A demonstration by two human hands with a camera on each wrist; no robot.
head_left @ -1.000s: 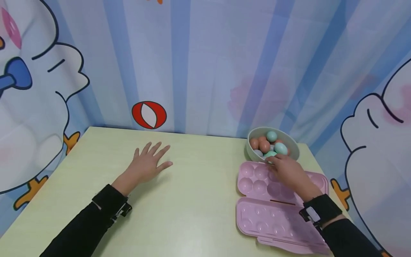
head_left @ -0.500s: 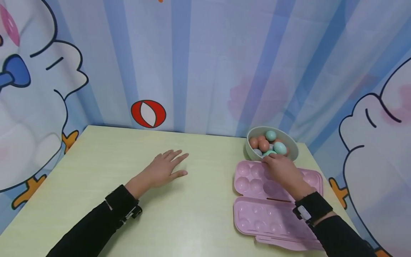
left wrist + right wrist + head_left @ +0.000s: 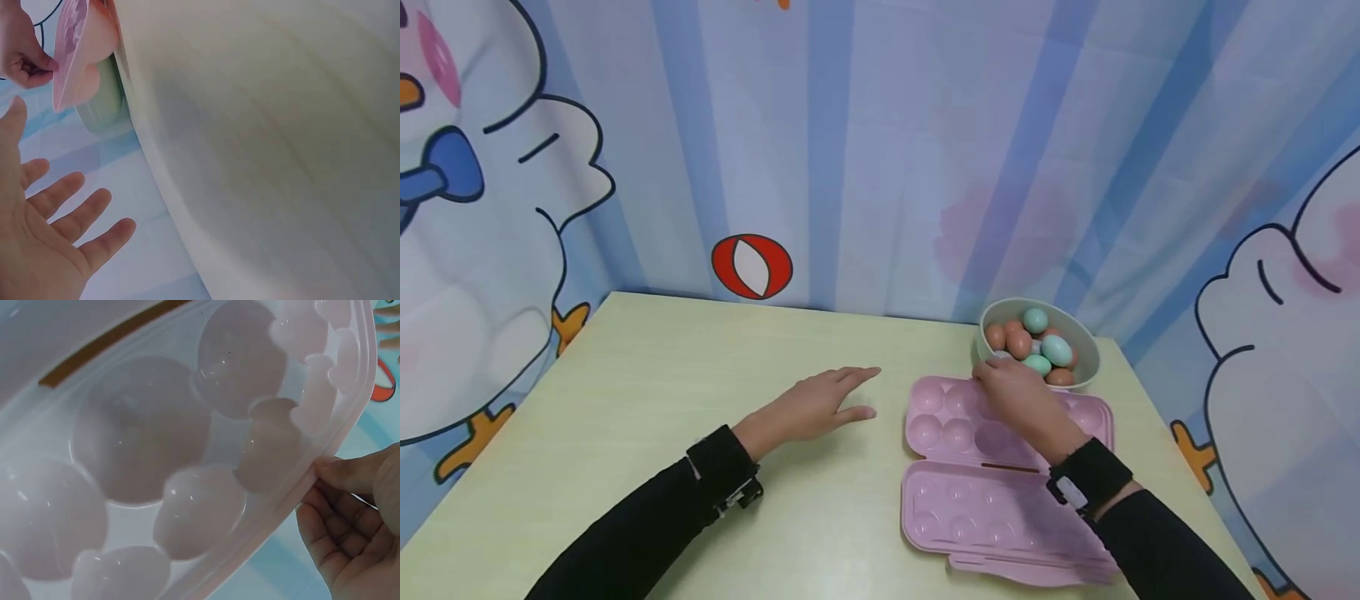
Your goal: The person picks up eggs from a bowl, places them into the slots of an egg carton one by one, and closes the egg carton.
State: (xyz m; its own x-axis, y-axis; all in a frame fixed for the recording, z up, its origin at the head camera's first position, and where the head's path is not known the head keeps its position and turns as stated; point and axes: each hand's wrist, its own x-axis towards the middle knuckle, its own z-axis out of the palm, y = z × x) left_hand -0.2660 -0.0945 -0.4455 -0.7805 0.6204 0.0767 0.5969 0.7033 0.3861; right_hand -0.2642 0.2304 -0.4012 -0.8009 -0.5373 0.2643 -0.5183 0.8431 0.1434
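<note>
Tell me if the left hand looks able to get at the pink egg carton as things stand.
Probably yes: the open left hand points toward the pink egg carton with only tabletop between them, and the right hand pinches its far rim, leaving the left end free.

From the head, looks forward and down over the table (image 3: 700, 350) from well back, with the pink carton (image 3: 992, 500) at 5 o'clock. From the left wrist, looks slantwise along the table, past the left hand (image 3: 44, 234) close at 8 o'clock, toward the pink carton at 10. From the right wrist, looks very closely into its cups (image 3: 140, 428), sharing the printed ball (image 3: 382, 383), near 2 o'clock, with the head view.
</note>
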